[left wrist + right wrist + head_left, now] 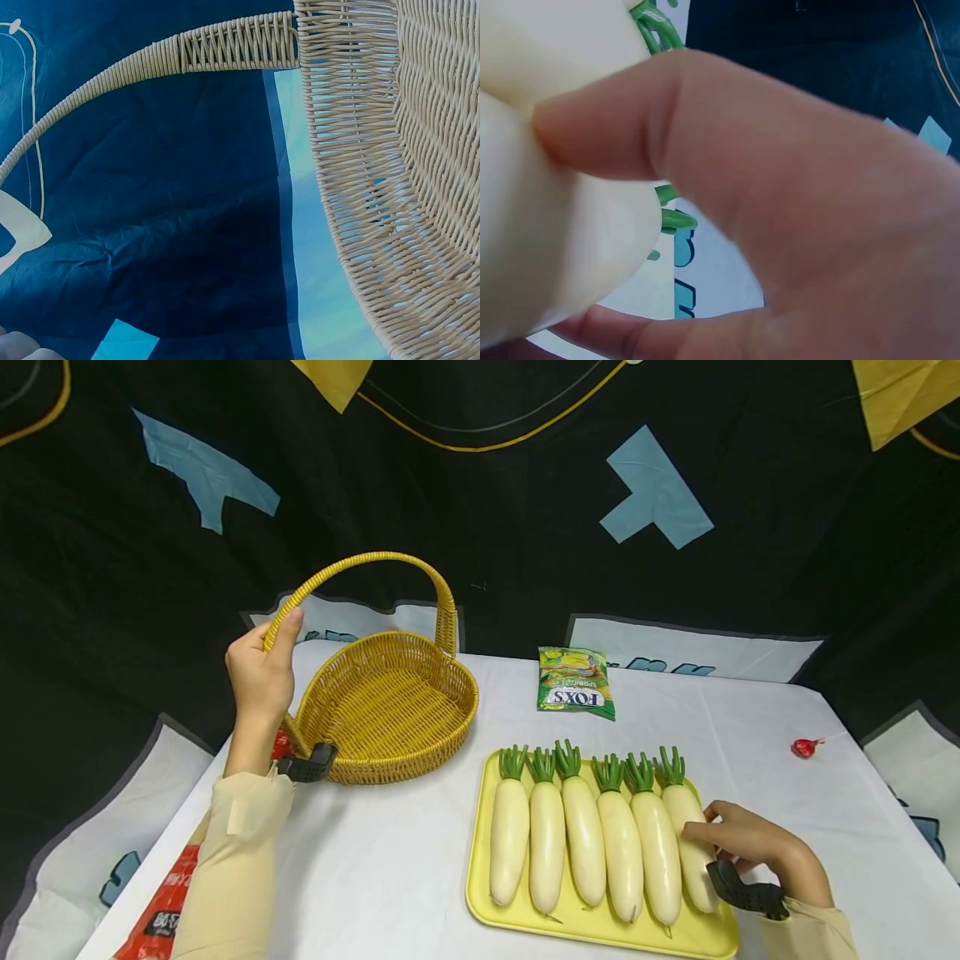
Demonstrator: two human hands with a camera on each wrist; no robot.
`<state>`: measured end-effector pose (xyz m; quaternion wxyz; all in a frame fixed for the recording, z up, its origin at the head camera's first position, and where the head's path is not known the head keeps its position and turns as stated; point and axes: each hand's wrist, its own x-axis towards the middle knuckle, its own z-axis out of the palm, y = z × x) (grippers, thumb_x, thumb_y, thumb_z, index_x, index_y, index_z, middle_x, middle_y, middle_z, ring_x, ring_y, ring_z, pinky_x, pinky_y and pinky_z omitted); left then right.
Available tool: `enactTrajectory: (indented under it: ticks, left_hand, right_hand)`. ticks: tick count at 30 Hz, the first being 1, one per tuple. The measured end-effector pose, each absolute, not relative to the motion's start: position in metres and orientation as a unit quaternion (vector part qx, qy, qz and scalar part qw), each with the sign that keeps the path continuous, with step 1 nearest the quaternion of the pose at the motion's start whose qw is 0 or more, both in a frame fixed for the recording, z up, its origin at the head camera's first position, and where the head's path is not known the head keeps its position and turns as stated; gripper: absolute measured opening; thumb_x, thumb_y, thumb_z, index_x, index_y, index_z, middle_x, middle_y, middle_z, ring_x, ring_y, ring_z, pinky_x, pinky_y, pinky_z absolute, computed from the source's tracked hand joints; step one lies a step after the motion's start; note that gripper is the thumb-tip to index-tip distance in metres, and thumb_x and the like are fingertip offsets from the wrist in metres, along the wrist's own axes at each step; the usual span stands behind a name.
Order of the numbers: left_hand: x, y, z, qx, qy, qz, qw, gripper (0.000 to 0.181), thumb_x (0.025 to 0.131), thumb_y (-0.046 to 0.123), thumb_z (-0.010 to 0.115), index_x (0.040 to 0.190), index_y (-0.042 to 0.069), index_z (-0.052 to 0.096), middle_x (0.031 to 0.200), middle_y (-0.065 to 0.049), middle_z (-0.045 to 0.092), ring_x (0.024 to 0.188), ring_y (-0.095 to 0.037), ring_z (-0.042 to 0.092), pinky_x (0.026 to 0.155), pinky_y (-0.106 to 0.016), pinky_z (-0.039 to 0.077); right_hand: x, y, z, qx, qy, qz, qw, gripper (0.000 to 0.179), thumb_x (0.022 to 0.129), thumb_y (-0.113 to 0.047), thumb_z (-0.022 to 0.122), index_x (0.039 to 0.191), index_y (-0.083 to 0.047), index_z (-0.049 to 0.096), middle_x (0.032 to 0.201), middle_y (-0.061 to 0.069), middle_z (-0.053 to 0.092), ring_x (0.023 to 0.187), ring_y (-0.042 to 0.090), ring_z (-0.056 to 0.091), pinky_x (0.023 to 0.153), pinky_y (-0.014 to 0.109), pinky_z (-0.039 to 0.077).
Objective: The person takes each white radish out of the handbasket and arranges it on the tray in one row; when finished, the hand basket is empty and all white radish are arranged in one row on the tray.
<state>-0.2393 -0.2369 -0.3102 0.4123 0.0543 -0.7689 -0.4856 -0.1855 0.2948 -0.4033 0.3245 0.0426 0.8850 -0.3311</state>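
My left hand (262,672) grips the arched handle (367,557) of a yellow wicker basket (397,770) at its left side. The basket tilts, its bare woven inside facing me; the left wrist view shows its wall (352,150) close up. On a yellow tray (600,935) several white radishes (547,847) with green stem tops lie side by side. My right hand (757,842) holds the rightmost white radish (697,868) round its middle. In the right wrist view the thumb and fingers lie on opposite sides of that radish (525,247).
A green candy bag (576,683) lies behind the tray. A small red wrapped candy (806,747) sits far right on the white tablecloth. By my left forearm is a red package (161,918). A black curtain (480,527) hangs behind the table.
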Motion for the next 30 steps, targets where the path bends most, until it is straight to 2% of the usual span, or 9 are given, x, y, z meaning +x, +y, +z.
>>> enactTrajectory:
  ticks: [8, 16, 22, 27, 30]
  left_hand:
    - [-0.238, -0.235, -0.308, 0.052, -0.770, -0.485, 0.411, 0.051, 0.084, 0.035, 0.061, 0.047, 0.013, 0.036, 0.043, 0.008, 0.028, 0.041, -0.007, 0.024, 0.038, -0.024, 0.013]
    - [-0.223, -0.222, -0.294, 0.046, -0.769, -0.493, 0.405, 0.049, 0.086, 0.030, 0.060, 0.047, 0.014, 0.036, 0.043, 0.012, 0.027, 0.041, -0.004, 0.024, 0.039, -0.022, 0.014]
    - [-0.234, -0.233, -0.306, 0.052, -0.769, -0.486, 0.411, 0.049, 0.085, 0.032, 0.061, 0.046, 0.013, 0.037, 0.042, 0.011, 0.027, 0.040, -0.005, 0.024, 0.038, -0.023, 0.014]
    - [-0.240, -0.238, -0.311, 0.056, -0.768, -0.479, 0.422, 0.050, 0.084, 0.036, 0.062, 0.047, 0.013, 0.037, 0.042, 0.009, 0.027, 0.040, -0.006, 0.024, 0.039, -0.024, 0.014]
    - [-0.239, -0.237, -0.311, 0.058, -0.769, -0.477, 0.421, 0.050, 0.083, 0.038, 0.062, 0.048, 0.014, 0.038, 0.043, 0.008, 0.028, 0.041, -0.007, 0.025, 0.039, -0.023, 0.014]
  right_hand:
    - [-0.182, 0.294, -0.403, 0.035, 0.893, -0.313, 0.321, 0.052, 0.085, -0.040, 0.055, 0.107, 0.005, 0.041, 0.073, 0.007, 0.050, 0.063, 0.016, 0.048, 0.051, 0.029, 0.044]
    - [-0.181, 0.292, -0.395, 0.010, 0.905, -0.281, 0.318, 0.070, 0.087, -0.051, 0.048, 0.114, 0.013, 0.041, 0.085, 0.011, 0.054, 0.074, 0.019, 0.051, 0.058, 0.035, 0.048]
    - [-0.177, 0.293, -0.398, 0.010, 0.906, -0.297, 0.302, 0.065, 0.089, -0.048, 0.047, 0.113, 0.012, 0.044, 0.084, 0.011, 0.056, 0.069, 0.017, 0.053, 0.057, 0.031, 0.044]
    - [-0.176, 0.293, -0.400, -0.004, 0.916, -0.289, 0.277, 0.063, 0.090, -0.047, 0.046, 0.113, 0.012, 0.048, 0.084, 0.011, 0.058, 0.070, 0.017, 0.055, 0.063, 0.032, 0.043]
    - [-0.177, 0.292, -0.400, -0.009, 0.929, -0.264, 0.260, 0.062, 0.090, -0.048, 0.045, 0.112, 0.010, 0.050, 0.090, 0.014, 0.060, 0.079, 0.022, 0.057, 0.068, 0.037, 0.045]
